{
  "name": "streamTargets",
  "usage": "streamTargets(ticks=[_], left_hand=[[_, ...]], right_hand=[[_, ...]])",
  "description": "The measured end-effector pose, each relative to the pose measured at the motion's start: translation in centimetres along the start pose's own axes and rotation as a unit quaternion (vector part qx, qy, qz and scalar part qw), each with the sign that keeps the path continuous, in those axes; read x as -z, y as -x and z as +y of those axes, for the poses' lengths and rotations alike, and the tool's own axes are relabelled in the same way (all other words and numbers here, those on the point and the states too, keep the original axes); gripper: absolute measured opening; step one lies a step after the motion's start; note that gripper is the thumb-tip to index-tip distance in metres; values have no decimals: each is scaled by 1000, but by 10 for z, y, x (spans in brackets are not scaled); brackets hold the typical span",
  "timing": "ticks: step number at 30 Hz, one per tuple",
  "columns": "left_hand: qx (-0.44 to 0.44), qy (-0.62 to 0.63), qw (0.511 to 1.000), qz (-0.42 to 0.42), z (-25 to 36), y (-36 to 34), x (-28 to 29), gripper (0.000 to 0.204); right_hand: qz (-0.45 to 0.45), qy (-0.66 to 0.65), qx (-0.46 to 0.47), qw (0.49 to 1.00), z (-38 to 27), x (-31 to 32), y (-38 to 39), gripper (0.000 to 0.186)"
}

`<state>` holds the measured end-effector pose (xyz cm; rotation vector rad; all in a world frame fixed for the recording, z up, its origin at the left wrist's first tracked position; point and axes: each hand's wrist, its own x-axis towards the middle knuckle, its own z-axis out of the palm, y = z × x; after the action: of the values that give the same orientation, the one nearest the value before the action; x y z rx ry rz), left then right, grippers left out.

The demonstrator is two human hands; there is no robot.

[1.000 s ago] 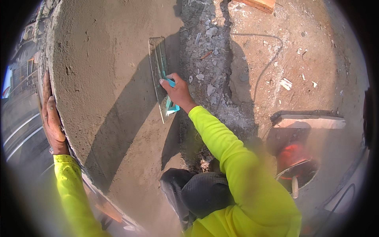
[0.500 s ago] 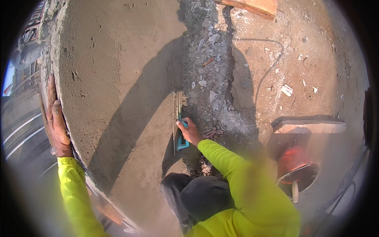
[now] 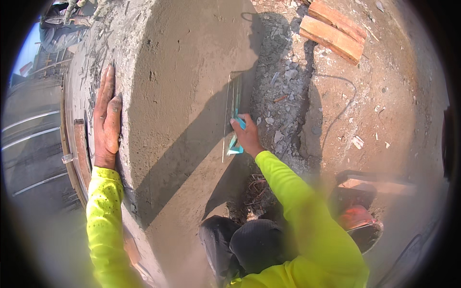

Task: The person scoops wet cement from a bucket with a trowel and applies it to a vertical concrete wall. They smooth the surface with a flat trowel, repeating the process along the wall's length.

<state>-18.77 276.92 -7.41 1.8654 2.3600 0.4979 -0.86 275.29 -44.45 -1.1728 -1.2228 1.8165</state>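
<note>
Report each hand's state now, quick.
Left hand: open, resting flat on the concrete.
Right hand: closed, holding the float by its handle.

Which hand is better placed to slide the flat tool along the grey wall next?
Likely the right hand: it grips the trowel by its blue handle, right at the grey wall. The left hand rests on the rough, pale ledge, off to the side, and holds no tool.
</note>
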Motion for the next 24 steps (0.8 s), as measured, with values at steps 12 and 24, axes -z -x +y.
streamTargets(ticks=[12, 24], left_hand=[[19, -63, 998, 10, -9, 22, 67, 69], [-25, -62, 996, 53, -43, 63, 82, 59]], right_hand=[[34, 39, 167, 985, -357, -4, -160, 31], [-288, 151, 353, 877, -187, -79, 247, 41]])
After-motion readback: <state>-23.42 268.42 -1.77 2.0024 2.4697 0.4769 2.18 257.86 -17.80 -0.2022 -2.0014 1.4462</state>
